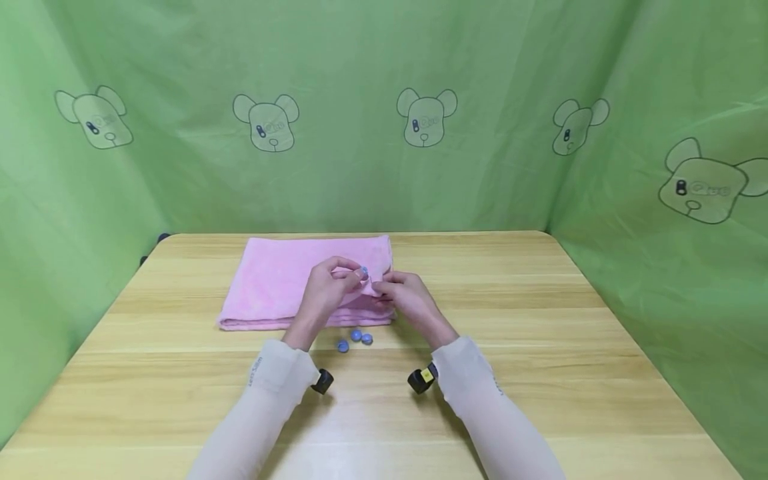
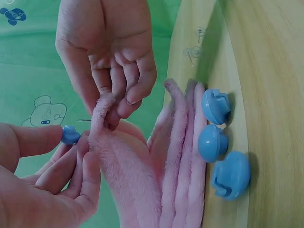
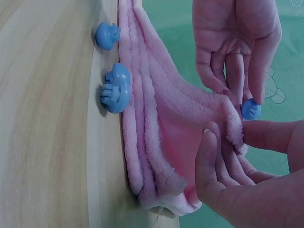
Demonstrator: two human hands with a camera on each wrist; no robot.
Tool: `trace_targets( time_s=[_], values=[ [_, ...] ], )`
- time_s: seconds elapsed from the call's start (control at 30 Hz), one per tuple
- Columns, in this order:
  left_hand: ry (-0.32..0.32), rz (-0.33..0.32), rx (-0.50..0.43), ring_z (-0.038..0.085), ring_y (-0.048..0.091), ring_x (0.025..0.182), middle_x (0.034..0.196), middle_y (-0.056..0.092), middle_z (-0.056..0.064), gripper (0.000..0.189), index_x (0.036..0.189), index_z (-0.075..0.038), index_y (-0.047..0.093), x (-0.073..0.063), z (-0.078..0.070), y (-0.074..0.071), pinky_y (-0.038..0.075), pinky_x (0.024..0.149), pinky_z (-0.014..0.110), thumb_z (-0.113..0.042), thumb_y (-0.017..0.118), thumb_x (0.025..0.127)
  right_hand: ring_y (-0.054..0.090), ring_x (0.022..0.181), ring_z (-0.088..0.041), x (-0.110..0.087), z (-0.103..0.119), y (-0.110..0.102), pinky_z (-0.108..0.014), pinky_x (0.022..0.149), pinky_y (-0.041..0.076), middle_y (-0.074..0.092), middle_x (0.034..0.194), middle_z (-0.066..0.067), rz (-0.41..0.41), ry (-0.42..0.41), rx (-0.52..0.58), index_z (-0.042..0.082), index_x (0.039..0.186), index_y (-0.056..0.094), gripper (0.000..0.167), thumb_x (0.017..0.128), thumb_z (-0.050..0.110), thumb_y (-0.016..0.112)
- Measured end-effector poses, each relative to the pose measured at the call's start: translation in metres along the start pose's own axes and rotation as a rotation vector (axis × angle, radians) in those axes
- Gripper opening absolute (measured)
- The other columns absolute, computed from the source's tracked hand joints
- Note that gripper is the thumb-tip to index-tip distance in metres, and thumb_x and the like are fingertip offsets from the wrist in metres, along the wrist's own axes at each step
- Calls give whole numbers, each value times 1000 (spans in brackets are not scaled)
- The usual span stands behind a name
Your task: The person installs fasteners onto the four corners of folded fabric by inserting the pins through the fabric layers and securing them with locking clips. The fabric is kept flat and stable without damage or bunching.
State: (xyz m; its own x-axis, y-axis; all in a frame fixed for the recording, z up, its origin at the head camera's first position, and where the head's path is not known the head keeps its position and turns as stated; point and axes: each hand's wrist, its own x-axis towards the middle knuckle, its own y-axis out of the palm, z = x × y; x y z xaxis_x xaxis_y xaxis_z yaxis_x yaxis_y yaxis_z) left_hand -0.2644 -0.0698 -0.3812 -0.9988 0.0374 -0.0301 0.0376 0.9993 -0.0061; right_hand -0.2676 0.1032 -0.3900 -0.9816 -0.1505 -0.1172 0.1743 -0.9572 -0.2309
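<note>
A folded pink plush blanket (image 1: 276,277) lies on the table, its near right corner lifted between both hands. My left hand (image 1: 327,290) pinches a small blue round clip (image 2: 70,135) between thumb and fingers, beside the raised corner. My right hand (image 1: 411,297) grips that corner (image 3: 232,126) between thumb and fingers. From the fabric a thin metal pin point (image 2: 84,120) sticks out toward the left hand's side. Several blue parts are in view: domed, slotted blue clips (image 2: 231,175) sit on the wood in front of the blanket's folded edge.
The wooden table (image 1: 510,373) has green curtains (image 1: 480,187) with bear-face prints around it. A few small clear-headed pins (image 2: 199,32) show on the wood in the left wrist view. A thread-like dark line (image 3: 275,90) curves against the green in the right wrist view.
</note>
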Motion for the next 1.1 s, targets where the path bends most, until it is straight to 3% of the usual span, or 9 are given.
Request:
trace_targets(
  time_s=[1.1],
  values=[
    [-4, 9, 22, 26, 76, 91, 108, 75, 23, 18, 111, 0, 67, 0, 3, 1, 59, 93, 45, -3, 70, 93, 67, 83, -17, 1, -2, 1, -27, 79, 52, 75, 88, -9, 4, 16, -6, 2, 96, 69, 16, 95, 18, 67]
  ],
)
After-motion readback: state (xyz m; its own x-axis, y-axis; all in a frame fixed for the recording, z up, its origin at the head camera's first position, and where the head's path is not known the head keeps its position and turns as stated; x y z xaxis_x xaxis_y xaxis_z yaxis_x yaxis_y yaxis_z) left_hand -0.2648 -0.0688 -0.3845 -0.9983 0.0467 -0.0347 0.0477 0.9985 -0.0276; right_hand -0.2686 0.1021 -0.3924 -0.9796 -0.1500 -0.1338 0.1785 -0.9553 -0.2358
